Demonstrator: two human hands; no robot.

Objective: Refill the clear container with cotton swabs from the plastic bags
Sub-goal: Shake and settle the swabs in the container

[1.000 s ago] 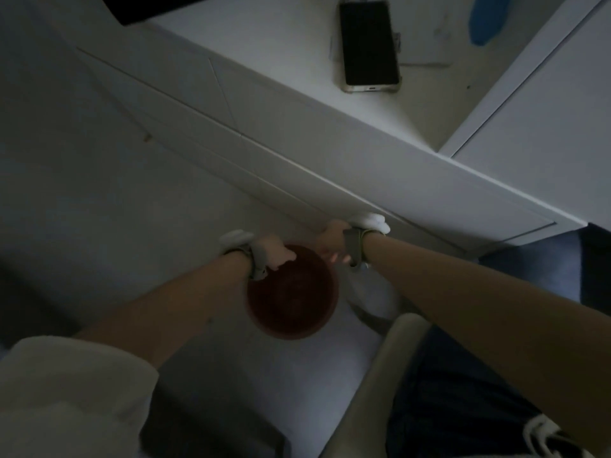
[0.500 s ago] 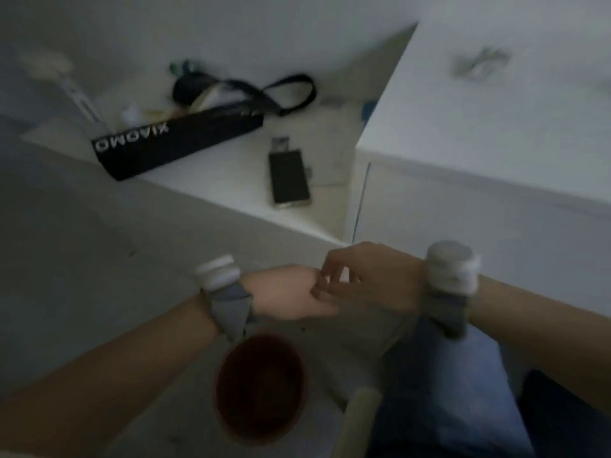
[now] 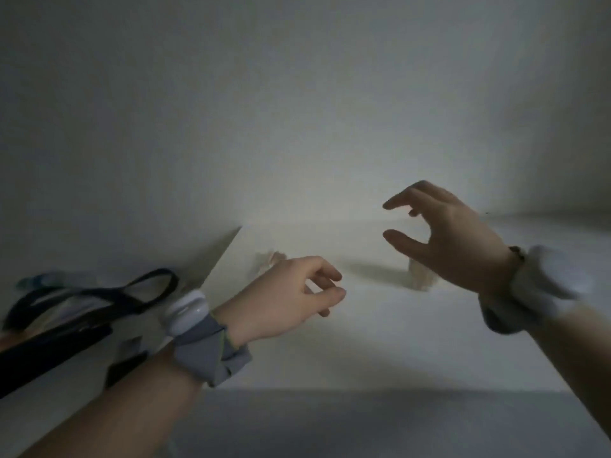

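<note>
Black strap [image 3: 99, 292] at nine o'clock of my left hand [image 3: 284, 295], fingers loosely curled round nothing; pale blurred thing [image 3: 266, 259] at its eleven o'clock. My right hand [image 3: 459, 239] spreads wide, empty; second blurred thing [image 3: 421, 280] at its seven o'clock: bag or container, I cannot tell

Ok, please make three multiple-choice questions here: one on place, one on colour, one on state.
1. Where is the black bag? A at the left edge B in the middle C at the right edge
2. What colour is the left wrist band? A red B grey C green
3. How is the right hand? A a fist B gripping a cup C open, empty
Answers: 1 A, it lies far left; 2 B, its cloth is grey; 3 C, the fingers spread around nothing.
</note>
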